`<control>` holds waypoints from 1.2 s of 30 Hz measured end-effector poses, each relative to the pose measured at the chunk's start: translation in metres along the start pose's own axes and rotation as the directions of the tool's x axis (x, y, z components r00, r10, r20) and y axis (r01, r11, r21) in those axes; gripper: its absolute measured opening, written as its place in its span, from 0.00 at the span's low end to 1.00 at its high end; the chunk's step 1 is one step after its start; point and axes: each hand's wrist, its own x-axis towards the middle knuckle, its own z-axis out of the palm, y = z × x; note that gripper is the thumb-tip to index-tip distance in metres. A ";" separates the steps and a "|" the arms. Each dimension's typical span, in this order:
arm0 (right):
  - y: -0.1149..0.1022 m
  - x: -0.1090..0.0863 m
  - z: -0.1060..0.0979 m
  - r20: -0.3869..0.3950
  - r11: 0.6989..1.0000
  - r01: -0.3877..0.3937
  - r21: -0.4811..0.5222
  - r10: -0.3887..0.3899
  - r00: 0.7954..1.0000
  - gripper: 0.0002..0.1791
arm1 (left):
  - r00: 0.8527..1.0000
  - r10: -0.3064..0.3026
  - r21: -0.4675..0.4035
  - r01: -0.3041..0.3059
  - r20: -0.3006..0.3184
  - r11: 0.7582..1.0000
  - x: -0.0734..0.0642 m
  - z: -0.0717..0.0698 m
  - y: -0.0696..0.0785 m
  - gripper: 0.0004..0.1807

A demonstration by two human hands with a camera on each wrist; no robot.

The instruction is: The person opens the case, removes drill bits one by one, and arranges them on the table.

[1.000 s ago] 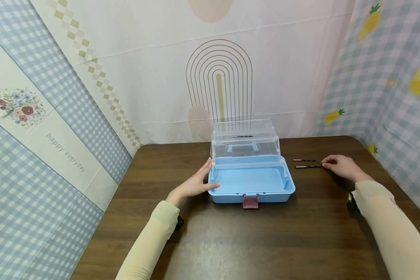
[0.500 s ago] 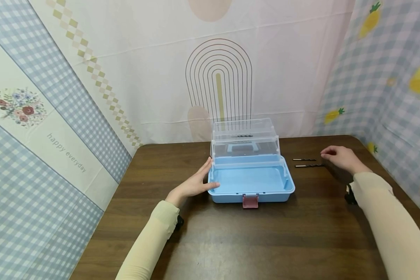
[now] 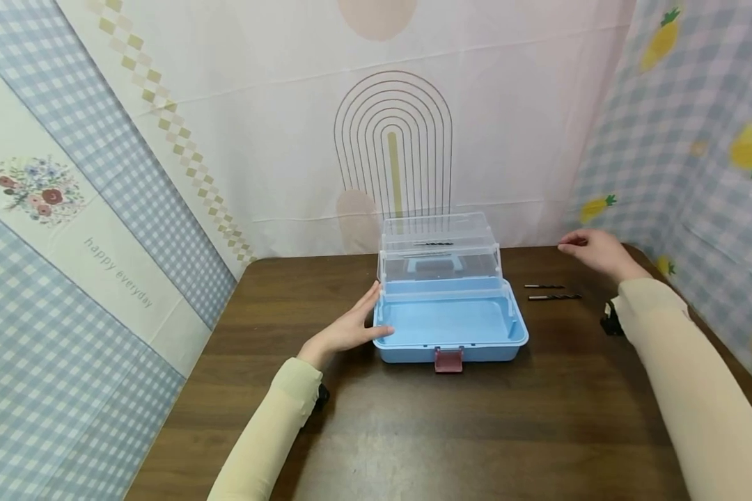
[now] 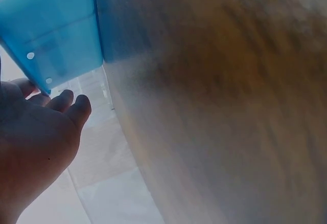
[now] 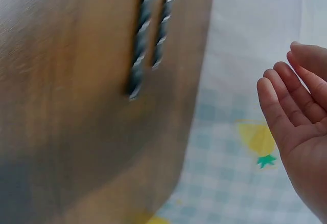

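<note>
A light-blue toolbox (image 3: 451,353) with a pink latch (image 3: 448,360) stands with its clear lid and trays (image 3: 441,257) raised. My left hand (image 3: 349,327) rests on its left side, thumb over the rim and fingers spread along the end. In the left wrist view, those fingers are at the blue wall's edge. Two dark twist drill bits, a longer one (image 3: 554,298) and a shorter one (image 3: 544,286), lie side by side right of the box. My right hand (image 3: 595,250) is raised beyond them, its fingers loosely bent with thumb near index; nothing shows between them.
Another dark drill bit (image 3: 439,243) shows in the upper clear tray, and a thin rod-like piece (image 3: 427,255) in the one below. The brown wooden table (image 3: 376,438) ends at a cloth backdrop (image 3: 288,139) close behind the box.
My right hand has come away from the longer drill bit's tip and moved up and slightly left toward the table's back edge. Both drill bits stay lying there. My left hand has not moved.
</note>
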 end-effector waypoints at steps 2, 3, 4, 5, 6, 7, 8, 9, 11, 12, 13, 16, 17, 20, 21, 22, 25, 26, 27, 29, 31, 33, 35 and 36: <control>-0.007 0.006 -0.004 -0.016 1.000 0.009 -0.013 -0.009 1.000 0.27 | 1.000 0.001 -0.002 -0.001 0.003 1.000 0.002 0.000 0.000 0.54; -0.012 0.008 -0.005 -0.021 1.000 0.011 -0.014 -0.012 1.000 0.27 | 1.000 0.000 0.000 0.000 0.004 1.000 0.002 0.000 -0.001 0.54; -0.016 0.011 -0.007 -0.025 1.000 0.015 -0.014 -0.015 1.000 0.27 | 1.000 -0.003 0.000 0.003 0.005 1.000 0.003 0.000 -0.001 0.54; -0.022 0.014 -0.008 -0.030 1.000 0.016 -0.011 -0.017 0.999 0.27 | 1.000 -0.009 0.006 0.009 0.006 1.000 0.003 0.000 -0.001 0.54; -0.027 0.016 -0.009 -0.032 1.000 0.018 -0.009 -0.018 0.999 0.28 | 1.000 -0.014 0.009 0.014 0.008 1.000 0.003 -0.001 0.000 0.54; -0.033 0.019 -0.011 -0.037 1.000 0.021 -0.004 -0.021 0.999 0.29 | 1.000 -0.018 0.017 0.018 0.009 1.000 0.002 -0.001 0.000 0.54; -0.039 0.020 -0.013 -0.037 1.000 0.023 0.003 -0.022 0.999 0.30 | 1.000 -0.021 0.024 0.020 0.010 1.000 0.002 -0.002 0.001 0.54; -0.045 0.022 -0.014 -0.035 1.000 0.025 0.009 -0.024 0.999 0.32 | 1.000 -0.022 0.030 0.022 0.011 0.999 0.002 -0.003 0.002 0.54; -0.056 0.024 -0.016 -0.032 0.999 0.031 0.020 -0.031 0.999 0.32 | 1.000 -0.022 0.047 0.021 0.018 0.999 0.002 -0.004 0.003 0.54; -0.060 0.025 -0.017 -0.026 0.999 0.036 0.020 -0.035 0.999 0.32 | 1.000 -0.021 0.055 0.020 0.021 0.998 0.001 -0.004 0.004 0.55; -0.065 0.026 -0.018 -0.020 0.999 0.038 0.025 -0.038 0.999 0.31 | 0.999 -0.020 0.066 0.018 0.027 0.998 0.001 -0.005 0.004 0.55; -0.077 0.029 -0.021 -0.004 0.999 0.046 0.027 -0.046 0.999 0.31 | 0.999 -0.019 0.099 0.014 0.043 0.995 0.000 -0.007 0.005 0.56; -0.081 0.031 -0.022 -0.001 0.998 0.049 0.028 -0.049 0.999 0.31 | 0.999 -0.017 0.111 0.012 0.046 0.994 0.000 -0.007 0.005 0.56; -0.091 0.036 -0.025 0.004 0.998 0.060 0.030 -0.060 0.998 0.31 | 0.998 -0.016 0.132 0.009 0.053 0.991 0.000 -0.011 0.006 0.57; -0.094 0.037 -0.026 0.005 0.997 0.066 0.029 -0.066 0.998 0.32 | 0.998 -0.014 0.137 0.006 0.055 0.991 0.000 -0.012 0.007 0.58; -0.098 0.038 -0.027 0.004 0.997 0.073 0.027 -0.073 0.997 0.31 | 0.998 -0.011 0.145 0.002 0.059 0.989 0.001 -0.013 0.007 0.58; -0.108 0.041 -0.027 0.012 0.996 0.083 0.022 -0.084 0.996 0.29 | 0.997 0.001 0.151 -0.012 0.072 0.988 0.001 -0.015 0.007 0.59; -0.111 0.043 -0.026 0.015 0.996 0.088 0.019 -0.088 0.996 0.28 | 0.997 0.004 0.150 -0.016 0.078 0.989 0.000 -0.015 0.007 0.60; -0.114 0.043 -0.024 0.017 0.996 0.092 0.016 -0.093 0.996 0.27 | 0.996 0.005 0.147 -0.017 0.085 0.989 0.000 -0.015 0.007 0.60; -0.120 0.046 -0.020 0.028 0.995 0.101 0.026 -0.102 0.994 0.26 | 0.995 0.004 0.141 -0.018 0.095 0.990 -0.001 -0.014 0.007 0.60; -0.126 0.047 -0.014 0.044 0.993 0.110 0.034 -0.112 0.993 0.25 | 0.995 0.001 0.126 -0.014 0.101 0.992 -0.002 -0.014 0.008 0.60; -0.134 0.048 -0.008 0.058 0.992 0.119 0.049 -0.122 0.991 0.23 | 0.995 -0.004 0.117 -0.008 0.102 0.993 -0.004 -0.014 0.009 0.60; -0.141 0.049 -0.002 0.074 0.990 0.126 0.058 -0.130 0.989 0.23 | 0.995 -0.004 0.116 -0.007 0.099 0.993 -0.005 -0.014 0.009 0.60; -0.145 0.049 0.000 0.080 0.990 0.131 0.058 -0.136 0.987 0.23 | 0.995 -0.003 0.116 -0.008 0.097 0.993 -0.006 -0.014 0.010 0.60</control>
